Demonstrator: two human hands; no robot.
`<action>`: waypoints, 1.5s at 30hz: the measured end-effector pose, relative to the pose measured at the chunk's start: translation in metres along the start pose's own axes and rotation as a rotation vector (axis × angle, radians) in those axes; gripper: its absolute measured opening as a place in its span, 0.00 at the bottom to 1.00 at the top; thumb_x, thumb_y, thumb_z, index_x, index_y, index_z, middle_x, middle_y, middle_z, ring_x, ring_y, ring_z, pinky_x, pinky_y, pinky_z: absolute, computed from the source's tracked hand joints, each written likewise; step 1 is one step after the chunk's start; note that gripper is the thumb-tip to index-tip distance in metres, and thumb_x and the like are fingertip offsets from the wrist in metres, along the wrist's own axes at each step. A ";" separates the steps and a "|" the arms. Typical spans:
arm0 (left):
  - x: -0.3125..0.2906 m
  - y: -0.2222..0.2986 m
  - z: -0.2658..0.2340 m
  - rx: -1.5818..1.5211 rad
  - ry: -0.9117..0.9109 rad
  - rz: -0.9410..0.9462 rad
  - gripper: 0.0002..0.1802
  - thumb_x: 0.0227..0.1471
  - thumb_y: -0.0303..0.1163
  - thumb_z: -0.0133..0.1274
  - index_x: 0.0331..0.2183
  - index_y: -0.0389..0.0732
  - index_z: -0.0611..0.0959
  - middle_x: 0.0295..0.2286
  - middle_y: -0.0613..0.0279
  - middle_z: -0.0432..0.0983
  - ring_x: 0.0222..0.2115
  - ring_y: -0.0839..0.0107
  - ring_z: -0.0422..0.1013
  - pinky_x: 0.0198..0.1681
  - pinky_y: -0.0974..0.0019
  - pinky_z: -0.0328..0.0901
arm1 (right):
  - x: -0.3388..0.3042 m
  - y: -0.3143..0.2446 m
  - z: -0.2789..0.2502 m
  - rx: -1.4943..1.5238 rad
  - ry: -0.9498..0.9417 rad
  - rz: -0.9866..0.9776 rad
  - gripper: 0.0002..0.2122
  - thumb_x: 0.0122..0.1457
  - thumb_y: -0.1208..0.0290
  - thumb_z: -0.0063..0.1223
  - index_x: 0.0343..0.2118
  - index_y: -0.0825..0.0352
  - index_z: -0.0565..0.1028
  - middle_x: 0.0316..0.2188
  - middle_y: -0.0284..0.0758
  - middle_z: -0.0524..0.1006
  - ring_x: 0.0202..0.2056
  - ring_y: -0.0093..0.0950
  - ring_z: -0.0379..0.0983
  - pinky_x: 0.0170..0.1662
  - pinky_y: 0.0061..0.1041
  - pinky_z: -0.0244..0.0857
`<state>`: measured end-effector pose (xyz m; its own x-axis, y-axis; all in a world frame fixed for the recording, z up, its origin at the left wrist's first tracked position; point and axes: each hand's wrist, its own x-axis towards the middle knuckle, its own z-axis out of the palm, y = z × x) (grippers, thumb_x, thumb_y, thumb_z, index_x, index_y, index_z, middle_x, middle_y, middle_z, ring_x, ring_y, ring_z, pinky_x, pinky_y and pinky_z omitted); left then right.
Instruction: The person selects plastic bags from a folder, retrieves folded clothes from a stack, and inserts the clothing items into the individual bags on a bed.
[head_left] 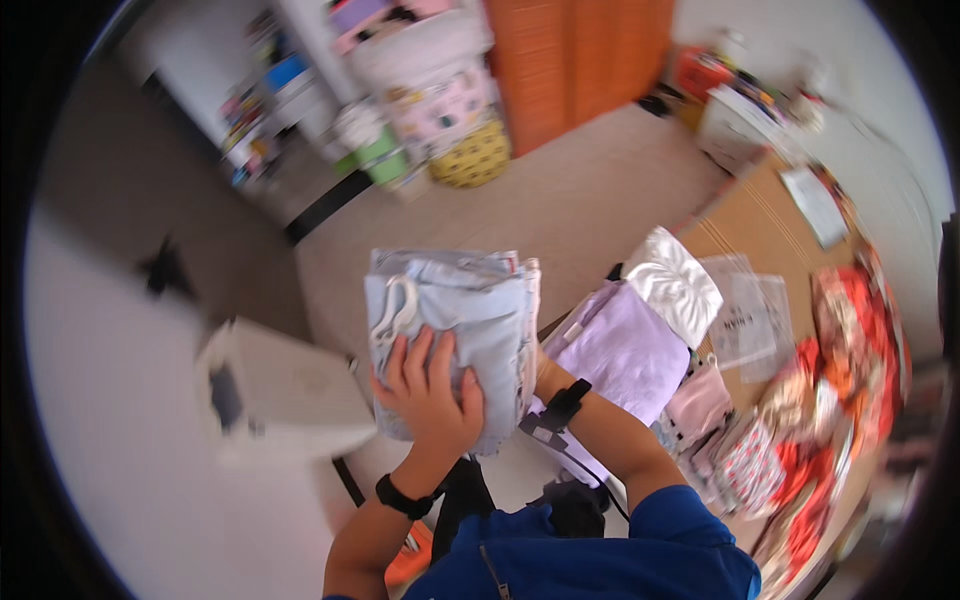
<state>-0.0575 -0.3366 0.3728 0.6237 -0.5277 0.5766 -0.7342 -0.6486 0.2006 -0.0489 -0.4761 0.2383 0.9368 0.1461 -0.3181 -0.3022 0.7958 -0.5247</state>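
Blue garments [475, 310], lettered plastic bag [738, 325]

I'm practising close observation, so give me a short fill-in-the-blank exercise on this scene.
1. The left hand rests on a folded fabric stack whose top piece is light ____.
2. The purple cloth lies to the ____ of that stack.
3. The band on the left wrist is ____.

Missing words: blue; right; black.
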 end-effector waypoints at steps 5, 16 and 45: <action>0.075 -0.067 0.045 -0.071 -0.060 0.269 0.25 0.48 0.37 0.47 0.49 0.42 0.72 0.52 0.57 0.63 0.56 0.52 0.53 0.55 0.40 0.38 | 0.073 -0.025 -0.002 0.100 0.157 -0.213 0.28 0.63 0.50 0.35 0.54 0.72 0.62 0.51 0.45 0.68 0.51 0.33 0.65 0.53 0.32 0.62; 0.259 -0.091 0.158 -0.515 -0.112 0.666 0.24 0.50 0.38 0.46 0.50 0.42 0.72 0.50 0.57 0.65 0.55 0.52 0.54 0.54 0.47 0.44 | 0.125 -0.172 -0.043 0.199 0.439 -0.669 0.28 0.63 0.50 0.35 0.54 0.72 0.62 0.51 0.45 0.68 0.51 0.33 0.66 0.53 0.32 0.62; 0.598 0.219 0.525 -1.023 -0.315 1.441 0.23 0.57 0.40 0.39 0.50 0.38 0.70 0.51 0.51 0.64 0.53 0.49 0.57 0.55 0.46 0.49 | 0.100 -0.509 -0.327 0.547 0.964 -1.430 0.28 0.63 0.50 0.35 0.54 0.73 0.62 0.50 0.46 0.69 0.50 0.34 0.67 0.52 0.32 0.64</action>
<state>0.2957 -1.0825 0.3458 -0.6593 -0.4661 0.5899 -0.4716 0.8675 0.1584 0.1403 -1.0587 0.2149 -0.0875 -0.9485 -0.3044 0.8312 0.0989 -0.5470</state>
